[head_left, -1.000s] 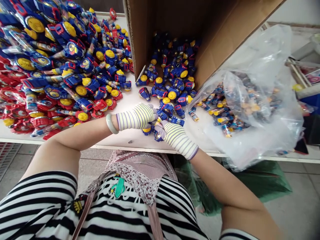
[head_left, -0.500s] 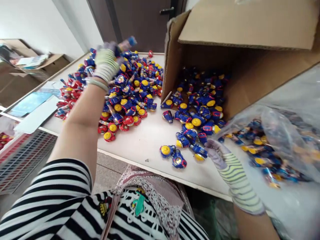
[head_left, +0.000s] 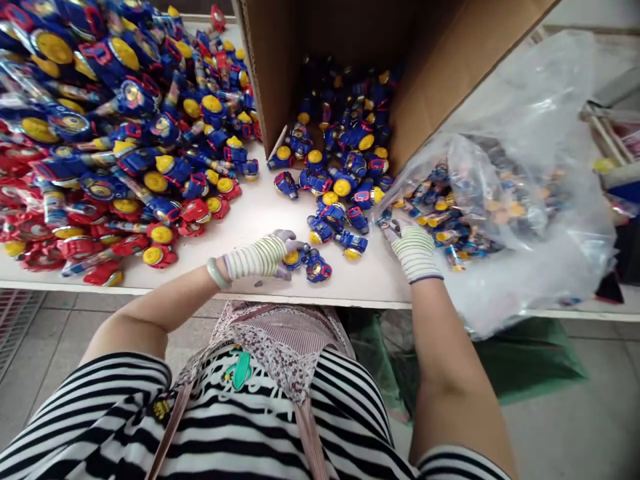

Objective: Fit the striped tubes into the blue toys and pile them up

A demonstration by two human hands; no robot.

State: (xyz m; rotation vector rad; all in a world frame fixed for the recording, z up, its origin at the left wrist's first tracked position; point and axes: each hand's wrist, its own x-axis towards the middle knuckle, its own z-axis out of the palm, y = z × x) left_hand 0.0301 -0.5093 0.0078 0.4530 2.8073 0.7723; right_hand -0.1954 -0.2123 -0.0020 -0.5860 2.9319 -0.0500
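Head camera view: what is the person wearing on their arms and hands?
The knit glove on the left hand and the one on the right hand are striped white, pale yellow and purple, with grey fingertips. A pale green bangle circles the left wrist. The forearms are bare, and the short sleeves have black and white stripes.

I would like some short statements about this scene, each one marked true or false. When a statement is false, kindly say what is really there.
The left hand wears a striped glove. True.
The right hand is inside the cardboard box. False: it is at the edge of the clear plastic bag, outside the box.
A bangle is on the left wrist. True.
The red toys lie inside the box. False: they lie on the white table, left of the box.
Blue toys lie inside the box. True.
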